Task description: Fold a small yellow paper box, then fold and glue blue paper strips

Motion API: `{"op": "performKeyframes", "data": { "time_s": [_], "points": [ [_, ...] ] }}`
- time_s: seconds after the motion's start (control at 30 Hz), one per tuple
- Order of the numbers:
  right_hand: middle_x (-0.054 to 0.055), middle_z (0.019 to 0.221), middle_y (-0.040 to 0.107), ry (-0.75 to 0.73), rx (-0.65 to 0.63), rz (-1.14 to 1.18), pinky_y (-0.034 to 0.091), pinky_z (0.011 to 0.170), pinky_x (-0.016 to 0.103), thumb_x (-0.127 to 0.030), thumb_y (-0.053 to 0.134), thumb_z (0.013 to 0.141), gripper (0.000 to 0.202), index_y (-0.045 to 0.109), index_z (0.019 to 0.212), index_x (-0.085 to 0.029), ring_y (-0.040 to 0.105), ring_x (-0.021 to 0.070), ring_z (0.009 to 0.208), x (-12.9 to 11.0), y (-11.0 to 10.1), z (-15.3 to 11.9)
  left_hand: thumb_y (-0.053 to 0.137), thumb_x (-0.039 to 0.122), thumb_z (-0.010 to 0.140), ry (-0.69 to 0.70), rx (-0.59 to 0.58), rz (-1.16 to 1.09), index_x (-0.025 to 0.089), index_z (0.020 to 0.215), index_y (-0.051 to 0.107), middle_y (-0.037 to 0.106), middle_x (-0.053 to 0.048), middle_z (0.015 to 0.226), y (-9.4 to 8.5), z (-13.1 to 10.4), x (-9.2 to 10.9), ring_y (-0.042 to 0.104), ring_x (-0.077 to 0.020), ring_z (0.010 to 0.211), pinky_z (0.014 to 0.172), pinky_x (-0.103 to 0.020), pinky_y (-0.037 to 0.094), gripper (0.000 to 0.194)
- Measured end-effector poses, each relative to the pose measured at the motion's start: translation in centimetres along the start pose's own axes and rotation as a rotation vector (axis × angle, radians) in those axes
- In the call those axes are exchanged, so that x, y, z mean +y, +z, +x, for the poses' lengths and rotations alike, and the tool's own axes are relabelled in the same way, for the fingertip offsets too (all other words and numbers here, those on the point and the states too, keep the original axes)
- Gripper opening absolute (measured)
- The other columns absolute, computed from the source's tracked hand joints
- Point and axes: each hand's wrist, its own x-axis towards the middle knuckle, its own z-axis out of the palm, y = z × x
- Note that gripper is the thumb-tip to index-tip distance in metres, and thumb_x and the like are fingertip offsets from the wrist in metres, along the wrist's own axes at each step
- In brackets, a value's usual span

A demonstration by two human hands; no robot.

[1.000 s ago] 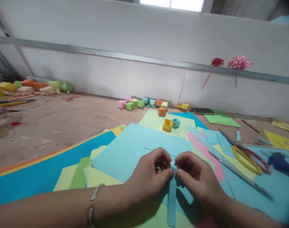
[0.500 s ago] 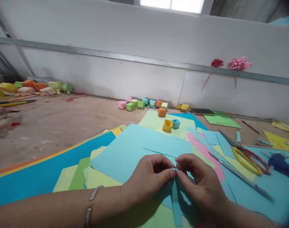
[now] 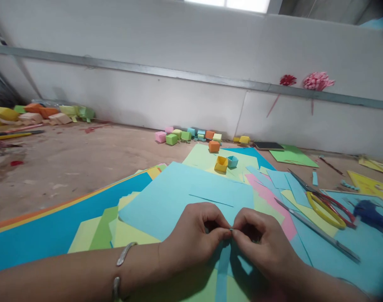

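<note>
My left hand [image 3: 199,230] and my right hand [image 3: 262,241] meet over the paper, thumbs and forefingers pinched together. Between the fingertips is the end of a light blue paper strip [image 3: 222,268], which hangs down toward me; the pinched end is mostly hidden. Beneath my hands lies a light blue paper sheet [image 3: 179,188] with a thin dark slit or line on it. Beyond it sit a yellow folded paper box [image 3: 221,164] and a small blue paper box [image 3: 232,161], both with their hollow side showing.
To the right lie scissors [image 3: 326,208] with yellow and red handles, a slim cutter knife [image 3: 320,233] and a dark blue tool [image 3: 372,214]. Small coloured paper boxes [image 3: 185,136] line the wall's foot; more paper shapes [image 3: 48,112] sit far left. A dark flat phone-like object [image 3: 268,146] lies behind.
My fingertips have closed tighter over the strip's end, so less of it shows. The strip's hanging part has swung a little to the left. The view has shifted slightly.
</note>
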Motion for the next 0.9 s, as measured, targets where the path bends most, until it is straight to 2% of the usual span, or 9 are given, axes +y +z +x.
{"op": "performKeyframes", "data": {
  "time_s": [0.1, 0.2, 0.33, 0.4, 0.47, 0.63, 0.8, 0.9],
  "points": [
    [-0.004, 0.051, 0.046, -0.010, -0.005, 0.015, 0.032, 0.044, 0.020, -0.016, 0.051, 0.070, 0.014, 0.049, 0.057, -0.020, 0.041, 0.0096, 0.048, 0.0, 0.0, 0.1, 0.068, 0.012, 0.069, 0.032, -0.016, 0.014, 0.018, 0.060, 0.071, 0.068, -0.002, 0.062, -0.1, 0.1, 0.1, 0.059, -0.0152, 0.063, 0.061, -0.026, 0.043, 0.012],
    [-0.004, 0.054, 0.051, -0.064, 0.014, -0.028, 0.036, 0.045, 0.021, -0.017, 0.054, 0.077, 0.016, 0.053, 0.061, -0.020, 0.046, 0.0105, 0.050, 0.4, -0.2, 0.4, 0.069, 0.013, 0.067, -0.104, -0.027, -0.152, 0.016, 0.060, 0.070, 0.066, -0.002, 0.058, -0.2, 0.5, 0.2, 0.056, -0.0139, 0.058, 0.056, -0.025, 0.042, 0.008],
    [0.003, 0.081, 0.069, -0.326, 0.108, -0.127, 0.050, 0.065, 0.025, -0.015, 0.049, 0.089, 0.016, 0.064, 0.089, -0.021, 0.064, 0.0152, 0.073, 1.5, -0.6, 0.9, 0.072, 0.023, 0.070, -0.348, -0.027, -0.457, 0.012, 0.065, 0.069, 0.065, -0.003, 0.056, -0.3, 1.1, -0.1, 0.053, -0.0100, 0.049, 0.052, -0.023, 0.042, 0.012],
    [0.005, 0.092, 0.070, -0.481, 0.131, -0.183, 0.052, 0.072, 0.026, -0.010, 0.048, 0.089, 0.023, 0.065, 0.100, -0.022, 0.066, 0.0165, 0.083, 1.8, -0.7, 1.1, 0.075, 0.029, 0.070, -0.380, -0.010, -0.530, 0.011, 0.068, 0.070, 0.066, -0.004, 0.058, -0.3, 1.3, -0.4, 0.054, -0.0090, 0.048, 0.051, -0.022, 0.042, 0.019],
    [0.005, 0.095, 0.070, -0.566, 0.124, -0.230, 0.053, 0.074, 0.027, -0.008, 0.049, 0.089, 0.026, 0.066, 0.103, -0.023, 0.066, 0.0171, 0.085, 2.0, -0.7, 1.2, 0.078, 0.032, 0.069, -0.392, -0.006, -0.566, 0.011, 0.069, 0.070, 0.066, -0.004, 0.059, -0.3, 1.3, -0.6, 0.055, -0.0089, 0.049, 0.051, -0.021, 0.043, 0.023],
    [0.004, 0.085, 0.070, -0.537, 0.134, -0.213, 0.055, 0.069, 0.027, -0.011, 0.050, 0.090, 0.022, 0.068, 0.093, -0.024, 0.067, 0.0169, 0.077, 2.2, -0.7, 1.2, 0.080, 0.036, 0.068, -0.376, -0.051, -0.622, 0.010, 0.071, 0.071, 0.067, -0.005, 0.060, -0.1, 1.1, -1.1, 0.058, -0.0095, 0.050, 0.052, -0.022, 0.045, 0.027],
    [0.006, 0.092, 0.070, -0.490, 0.134, -0.108, 0.056, 0.072, 0.029, -0.011, 0.052, 0.085, 0.020, 0.066, 0.093, -0.024, 0.068, 0.0184, 0.084, 2.4, -0.7, 1.2, 0.079, 0.034, 0.069, -0.387, -0.051, -0.640, 0.009, 0.075, 0.072, 0.068, -0.005, 0.061, 0.2, 1.1, -1.1, 0.059, -0.0099, 0.050, 0.053, -0.022, 0.046, 0.026],
    [0.005, 0.087, 0.070, -0.364, 0.124, -0.054, 0.055, 0.072, 0.031, -0.016, 0.056, 0.085, 0.012, 0.065, 0.086, -0.023, 0.067, 0.0190, 0.082, 2.3, -0.6, 1.1, 0.078, 0.031, 0.070, -0.388, -0.054, -0.636, 0.009, 0.074, 0.072, 0.068, -0.005, 0.061, 0.3, 1.2, -0.9, 0.060, -0.0101, 0.051, 0.055, -0.022, 0.047, 0.023]
  ]
}}
